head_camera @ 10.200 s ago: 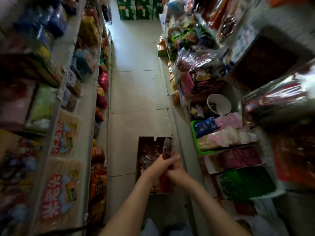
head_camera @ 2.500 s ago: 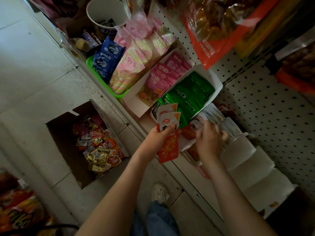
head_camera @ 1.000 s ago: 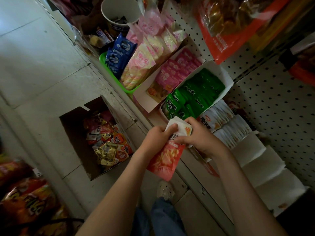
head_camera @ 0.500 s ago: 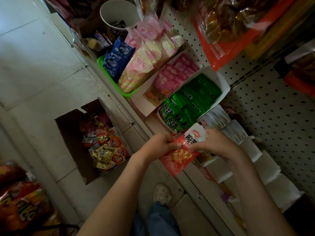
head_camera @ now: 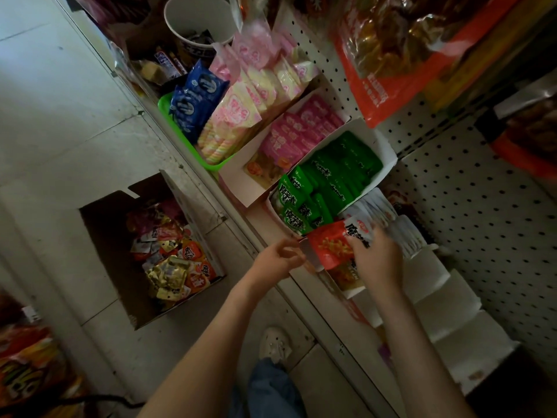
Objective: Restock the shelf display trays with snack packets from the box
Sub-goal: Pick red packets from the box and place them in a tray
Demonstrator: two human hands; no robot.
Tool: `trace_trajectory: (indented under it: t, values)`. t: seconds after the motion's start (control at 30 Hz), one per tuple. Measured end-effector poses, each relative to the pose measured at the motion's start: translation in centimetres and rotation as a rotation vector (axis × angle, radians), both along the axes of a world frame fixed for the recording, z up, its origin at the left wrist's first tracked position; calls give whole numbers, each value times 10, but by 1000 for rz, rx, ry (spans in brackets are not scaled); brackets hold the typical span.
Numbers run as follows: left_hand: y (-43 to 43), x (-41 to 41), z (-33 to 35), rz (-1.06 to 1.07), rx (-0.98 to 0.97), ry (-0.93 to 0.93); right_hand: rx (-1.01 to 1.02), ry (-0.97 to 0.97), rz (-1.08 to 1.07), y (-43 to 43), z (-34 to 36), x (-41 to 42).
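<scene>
The shiny red and white plastic snack packet (head_camera: 331, 247) has little yellow bits drawn on it (and black letters up top). The right hand (head_camera: 376, 262) grips it. It sticks out at ten o'clock from that hand, over the white cardboard tray (head_camera: 352, 293). The left hand (head_camera: 275, 262) sits at nine o'clock, fingers curled; I cannot tell if it holds anything.

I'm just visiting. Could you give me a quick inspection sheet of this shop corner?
Surface: shelf, low, crowded with trays.
Job's things: cardboard box on the floor, holding mixed packets; red packet over a white tray.
Clutter: paper cup, green basket of sweets.
Hands: right hand holds the red packet; left hand loosely curled, holding nothing.
Cables: dark cord-like line, lower left; unclear.
Surroundings: pegboard wall, tiled floor.
</scene>
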State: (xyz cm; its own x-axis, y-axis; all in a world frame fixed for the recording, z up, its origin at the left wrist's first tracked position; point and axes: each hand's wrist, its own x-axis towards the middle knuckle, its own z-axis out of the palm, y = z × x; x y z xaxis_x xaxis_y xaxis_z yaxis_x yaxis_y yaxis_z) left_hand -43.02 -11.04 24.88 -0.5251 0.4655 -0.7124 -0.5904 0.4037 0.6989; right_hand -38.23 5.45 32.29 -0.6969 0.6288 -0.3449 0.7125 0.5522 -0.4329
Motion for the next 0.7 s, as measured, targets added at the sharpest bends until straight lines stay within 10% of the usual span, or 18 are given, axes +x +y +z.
trace_trajectory:
  t: [0.37, 0.7]
  values:
    - [23, 5, -1, -446, -221, 296, 109, 307, 166, -11, -18, 26]
    - [32, 1, 10, -489, -308, 416, 91, -13, 154, -1, -18, 19]
